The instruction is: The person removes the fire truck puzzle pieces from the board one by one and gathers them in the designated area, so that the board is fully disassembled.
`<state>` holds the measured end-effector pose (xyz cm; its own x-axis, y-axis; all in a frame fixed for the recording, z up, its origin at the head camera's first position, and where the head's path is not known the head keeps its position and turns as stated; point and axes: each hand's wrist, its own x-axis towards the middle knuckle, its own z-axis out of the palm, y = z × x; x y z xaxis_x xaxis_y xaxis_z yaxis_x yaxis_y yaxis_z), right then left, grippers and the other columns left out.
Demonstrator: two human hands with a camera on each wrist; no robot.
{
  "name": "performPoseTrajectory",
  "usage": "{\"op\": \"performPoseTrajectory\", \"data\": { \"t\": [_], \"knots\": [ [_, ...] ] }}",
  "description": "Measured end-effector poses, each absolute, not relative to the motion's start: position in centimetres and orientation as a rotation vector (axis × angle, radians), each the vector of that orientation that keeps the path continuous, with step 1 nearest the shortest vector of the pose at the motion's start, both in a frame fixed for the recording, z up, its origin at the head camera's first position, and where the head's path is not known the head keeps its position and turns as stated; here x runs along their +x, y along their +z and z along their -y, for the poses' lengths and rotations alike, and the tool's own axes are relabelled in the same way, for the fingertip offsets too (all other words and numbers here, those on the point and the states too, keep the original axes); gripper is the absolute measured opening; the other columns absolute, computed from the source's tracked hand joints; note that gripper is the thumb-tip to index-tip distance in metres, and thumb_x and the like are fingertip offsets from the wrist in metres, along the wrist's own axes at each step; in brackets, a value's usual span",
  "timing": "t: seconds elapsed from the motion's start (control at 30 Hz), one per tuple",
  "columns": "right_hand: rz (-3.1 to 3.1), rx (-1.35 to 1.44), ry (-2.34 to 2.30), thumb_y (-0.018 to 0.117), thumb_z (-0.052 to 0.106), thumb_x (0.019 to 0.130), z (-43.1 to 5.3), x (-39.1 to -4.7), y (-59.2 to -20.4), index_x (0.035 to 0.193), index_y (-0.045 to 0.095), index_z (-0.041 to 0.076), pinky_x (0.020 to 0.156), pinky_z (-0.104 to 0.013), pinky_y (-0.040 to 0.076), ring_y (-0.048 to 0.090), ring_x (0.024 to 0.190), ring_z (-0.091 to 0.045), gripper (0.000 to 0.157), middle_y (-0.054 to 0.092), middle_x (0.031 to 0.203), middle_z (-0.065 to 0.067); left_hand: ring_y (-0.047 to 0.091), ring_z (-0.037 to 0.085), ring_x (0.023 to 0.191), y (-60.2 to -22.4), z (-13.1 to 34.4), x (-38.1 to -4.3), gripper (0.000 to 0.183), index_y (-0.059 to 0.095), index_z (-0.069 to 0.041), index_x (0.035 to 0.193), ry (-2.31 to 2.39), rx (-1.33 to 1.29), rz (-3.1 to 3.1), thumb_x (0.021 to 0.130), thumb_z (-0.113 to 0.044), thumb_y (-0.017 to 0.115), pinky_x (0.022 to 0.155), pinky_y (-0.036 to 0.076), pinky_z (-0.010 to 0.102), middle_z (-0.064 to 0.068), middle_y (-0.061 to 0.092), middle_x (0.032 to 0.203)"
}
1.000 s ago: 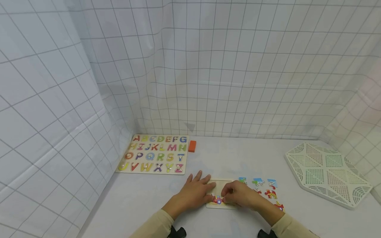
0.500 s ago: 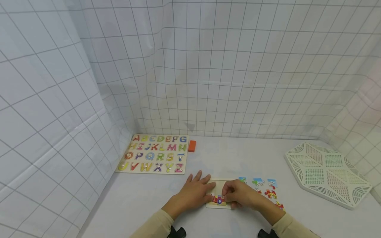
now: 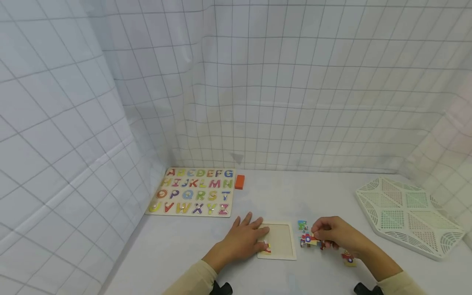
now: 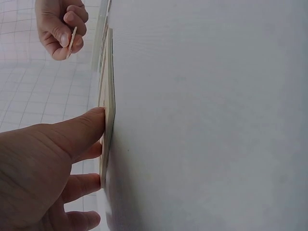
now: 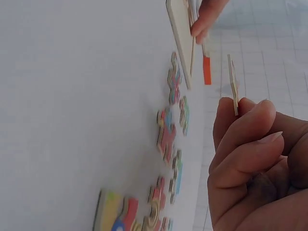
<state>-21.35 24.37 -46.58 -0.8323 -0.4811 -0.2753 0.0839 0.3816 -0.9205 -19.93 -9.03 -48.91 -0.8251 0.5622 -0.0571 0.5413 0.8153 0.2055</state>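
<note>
My left hand [image 3: 241, 239] lies spread on the left side of a shallow wooden puzzle board [image 3: 283, 241], thumb and fingertips touching its edge. One jigsaw piece [image 3: 267, 248] sits in the board's near left corner, partly covered by the thumb. To the right of the board, my right hand [image 3: 337, 234] pinches a thin jigsaw piece [image 5: 233, 79] between thumb and fingertips, raised off the table. Below and around that hand lie loose pieces, such as a green and blue one [image 3: 302, 225] and a red and yellow one [image 3: 348, 259]; the hand hides some of them.
A wooden alphabet board [image 3: 195, 191] stands at the back left with an orange block [image 3: 239, 182] beside it. At the right lies a white perforated hexagonal panel [image 3: 409, 217]. Grid-patterned white curtains [image 3: 280, 102] hang behind and at the sides.
My right hand has lifted a piece out of the board and carried it right, over the loose pieces. The left hand keeps its place on the board.
</note>
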Motion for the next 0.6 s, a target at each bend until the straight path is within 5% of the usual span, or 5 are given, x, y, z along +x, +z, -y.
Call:
{"op": "performPoseTrajectory", "data": {
  "t": [0.6],
  "knots": [
    [-2.126,-0.322,-1.391,0.067,0.011,0.096,-27.9,-19.2,-48.5,0.100,0.064,-0.003,0.046,-0.020,0.034,0.046,0.055,-0.009,0.015,0.058,0.077,-0.001,0.033,0.038,0.150,-49.2,8.9,-20.0,0.051,0.057,-0.032,0.146,0.228,0.883,-2.889,0.100,-0.052,0.059,0.116,0.031,0.064,-0.001,0.047,0.158]
  ]
}}
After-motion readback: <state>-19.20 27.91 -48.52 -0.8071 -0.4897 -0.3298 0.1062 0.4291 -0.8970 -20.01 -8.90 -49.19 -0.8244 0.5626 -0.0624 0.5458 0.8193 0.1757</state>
